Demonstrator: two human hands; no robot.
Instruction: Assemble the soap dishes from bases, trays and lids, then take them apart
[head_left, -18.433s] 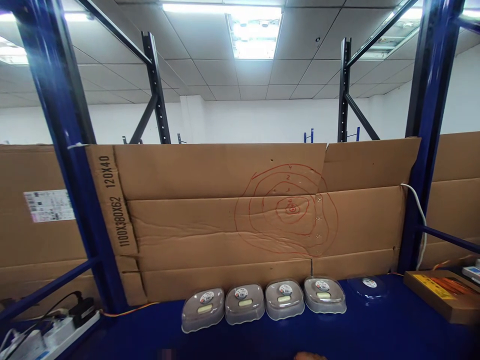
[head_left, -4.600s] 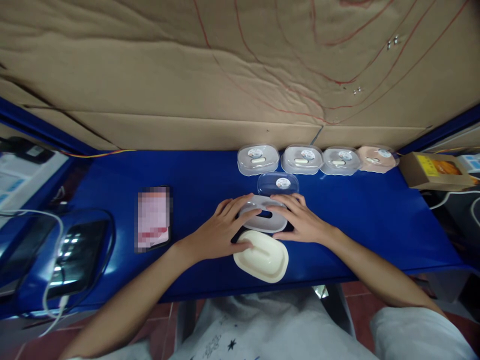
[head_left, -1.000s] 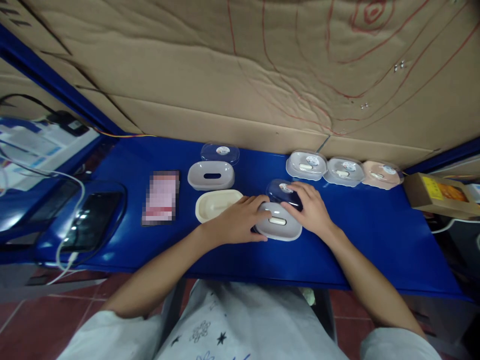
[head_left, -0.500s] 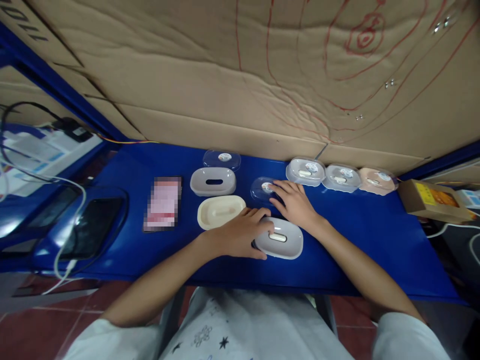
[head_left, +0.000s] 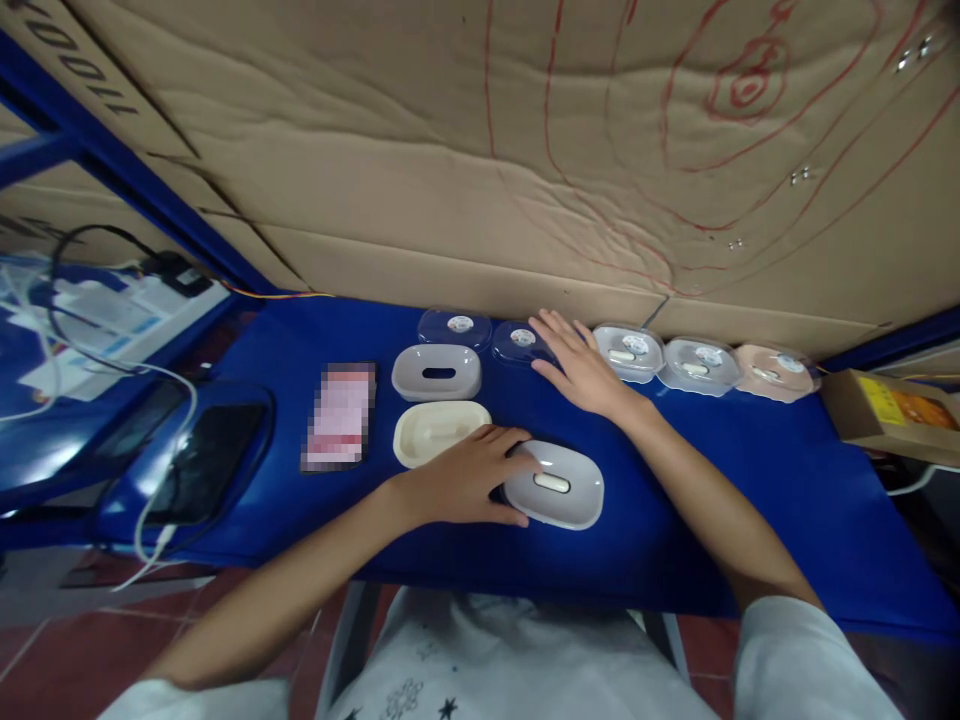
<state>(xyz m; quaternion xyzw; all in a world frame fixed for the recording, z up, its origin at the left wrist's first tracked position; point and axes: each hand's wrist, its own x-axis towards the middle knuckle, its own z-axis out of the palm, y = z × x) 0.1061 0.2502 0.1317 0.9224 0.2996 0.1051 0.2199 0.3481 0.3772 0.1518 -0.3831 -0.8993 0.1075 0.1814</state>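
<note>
At the front of the table, my left hand [head_left: 476,475] grips the left end of a light grey soap dish [head_left: 574,500], which has a white bar in its middle slot. One of its fingertips reaches over the rim. My right hand [head_left: 581,365] is at the back with fingers stretched out, holding nothing. Beside those fingers lies a clear plastic lid [head_left: 514,343] with a round sticker; whether they touch it I cannot tell. A cream tray [head_left: 409,435] sits partly behind my left hand. Behind it stands a grey shell [head_left: 472,383] with an oval slot.
Another clear lid [head_left: 435,328] lies at the back. Three lidded soap dishes [head_left: 701,370], two whitish and one peach, line the cardboard wall [head_left: 420,220]. A phone [head_left: 341,415] with a blurred-out screen, a cabled dark device [head_left: 202,460] and a cardboard box [head_left: 892,415] flank them.
The clear lid and my right hand have moved back toward the cardboard wall, the lid now beside the other clear lid. My left hand stays on the soap dish. The view has shifted slightly.
</note>
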